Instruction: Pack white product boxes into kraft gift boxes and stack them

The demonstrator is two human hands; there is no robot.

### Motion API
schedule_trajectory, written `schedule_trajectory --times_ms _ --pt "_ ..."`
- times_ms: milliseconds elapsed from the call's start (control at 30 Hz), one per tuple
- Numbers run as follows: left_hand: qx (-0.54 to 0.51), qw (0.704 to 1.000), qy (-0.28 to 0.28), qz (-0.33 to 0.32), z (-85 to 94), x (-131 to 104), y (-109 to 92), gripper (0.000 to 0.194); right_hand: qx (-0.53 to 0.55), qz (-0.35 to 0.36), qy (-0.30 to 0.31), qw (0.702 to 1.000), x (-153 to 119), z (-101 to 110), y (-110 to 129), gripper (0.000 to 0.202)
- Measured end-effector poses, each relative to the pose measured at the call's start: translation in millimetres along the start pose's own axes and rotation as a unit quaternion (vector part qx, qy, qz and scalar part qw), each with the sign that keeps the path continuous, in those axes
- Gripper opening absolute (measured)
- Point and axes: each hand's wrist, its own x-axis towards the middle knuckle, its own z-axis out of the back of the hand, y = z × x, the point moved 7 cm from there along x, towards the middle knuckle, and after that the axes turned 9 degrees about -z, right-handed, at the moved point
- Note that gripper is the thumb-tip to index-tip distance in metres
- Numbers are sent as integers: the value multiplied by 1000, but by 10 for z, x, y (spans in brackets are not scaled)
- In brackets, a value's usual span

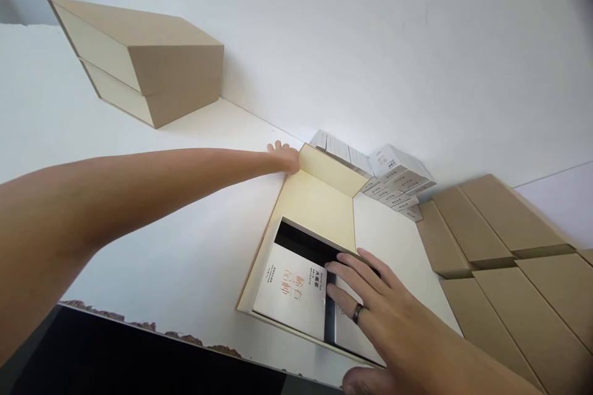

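A cream gift box (pixel 315 203) lies open on the white table, its lid folded back toward the wall. In its dark interior sit two white printed packs, the left one (pixel 291 290) in full view and the right one partly under my right hand (pixel 370 302). That hand is spread over the box, fingertips at the inner edge of the left pack, a dark ring on one finger. My left hand (pixel 285 157) is at the far left corner of the raised lid flap, its fingers apart and pointing toward the wall.
Stacked small white boxes (pixel 393 179) stand behind the lid by the wall. Brown boxes (pixel 500 259) fill the right side. Two more brown boxes (pixel 180 74) are stacked at the back left. The table's front edge (pixel 185 339) is chipped.
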Motion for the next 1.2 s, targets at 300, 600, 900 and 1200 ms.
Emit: schedule_trajectory --times_ms 300,600,900,1200 --pt "-12 1000 -15 -4 159 -58 -6 34 -27 105 -54 993 158 -311 59 72" --pt "-64 997 -30 -5 162 -25 59 31 -17 74 -15 997 41 -92 158 30" --pt "-151 983 -89 -56 451 -336 3 25 8 82 -26 996 62 -200 77 25" --pt "-172 917 -251 -257 838 -1608 -231 13 17 125 -237 963 -257 -12 -23 51"
